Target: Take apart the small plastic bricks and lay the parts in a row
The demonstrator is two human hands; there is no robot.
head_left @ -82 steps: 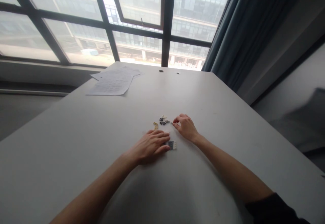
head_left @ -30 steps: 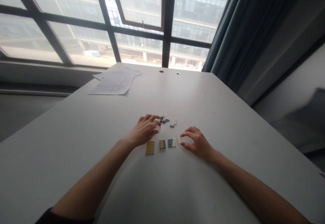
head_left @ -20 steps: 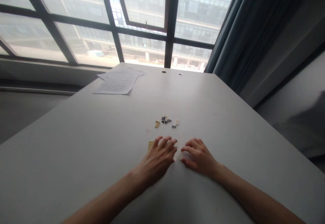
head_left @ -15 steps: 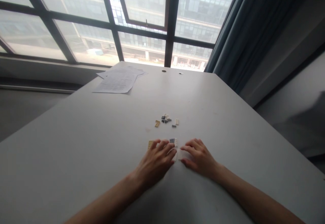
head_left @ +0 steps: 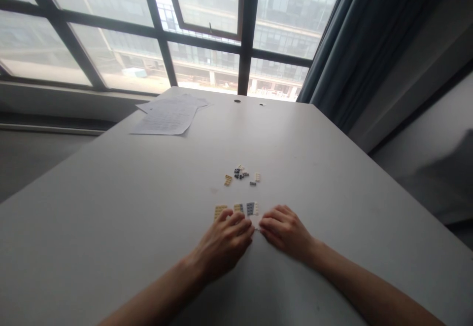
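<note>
My left hand (head_left: 231,237) rests low over the white table, fingers bent and pressed together. Facing it, my right hand (head_left: 284,227) is closed, its fingertips a short gap away. A small pale piece (head_left: 257,228) shows between the fingertips; most of it is hidden. Just beyond my left fingers lie a tan brick piece (head_left: 220,211), a tan and grey piece (head_left: 238,208) and a grey and white piece (head_left: 252,208). Farther back are a pile of small dark pieces (head_left: 240,173), a tan piece (head_left: 228,180), a white plate (head_left: 257,176) and a small grey piece (head_left: 253,184).
Printed papers (head_left: 166,116) lie at the far left of the white table (head_left: 314,168). Two round holes show near its back edge. Behind stand a framed window (head_left: 207,59) and a dark blue curtain (head_left: 343,59) at the right.
My left hand has shifted slightly toward me, uncovering more of the near pieces. The fingers of both hands have closed around the small pale piece. The view has shifted slightly.
</note>
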